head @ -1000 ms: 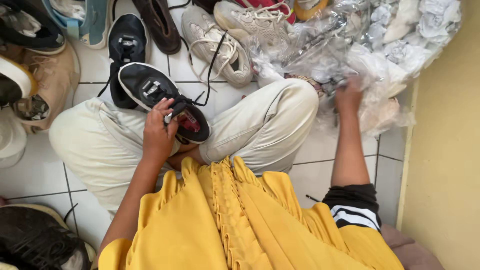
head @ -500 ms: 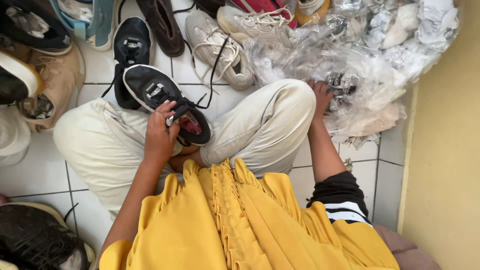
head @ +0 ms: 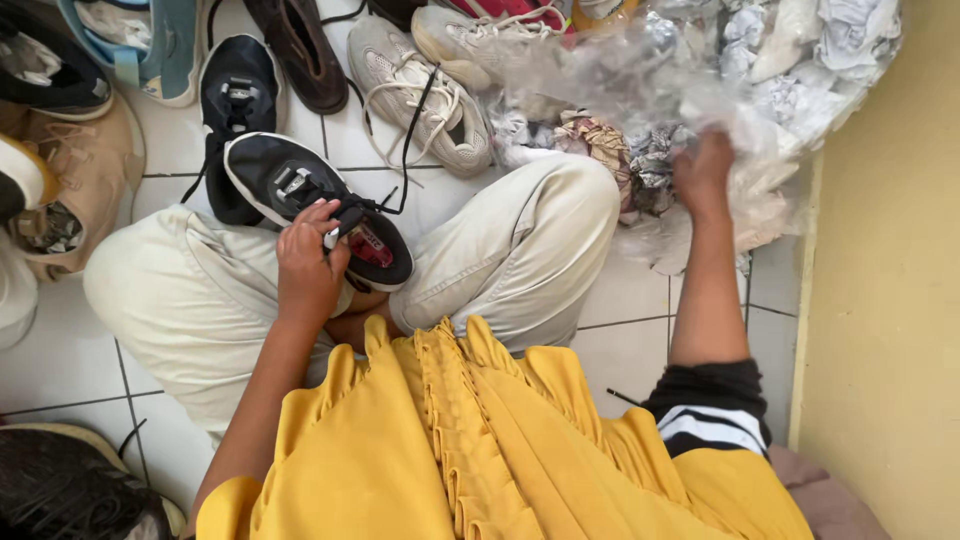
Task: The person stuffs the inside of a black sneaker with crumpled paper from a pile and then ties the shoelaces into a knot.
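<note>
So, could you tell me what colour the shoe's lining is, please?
Red, inside the black shoe; head view.

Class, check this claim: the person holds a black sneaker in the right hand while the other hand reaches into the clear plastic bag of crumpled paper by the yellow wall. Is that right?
Not quite. The head view shows the black sneaker held in the left hand, not the right. It is the right hand that reaches into the clear plastic bag of crumpled paper by the yellow wall.

I see a floor [head: 640, 300] of pale square tiles with thin dark joints. Along its right edge stands a plain yellow wall [head: 890, 300], meeting the tiles in a straight line. The light is soft and even daylight, and shadows on the tiles are weak.
</note>
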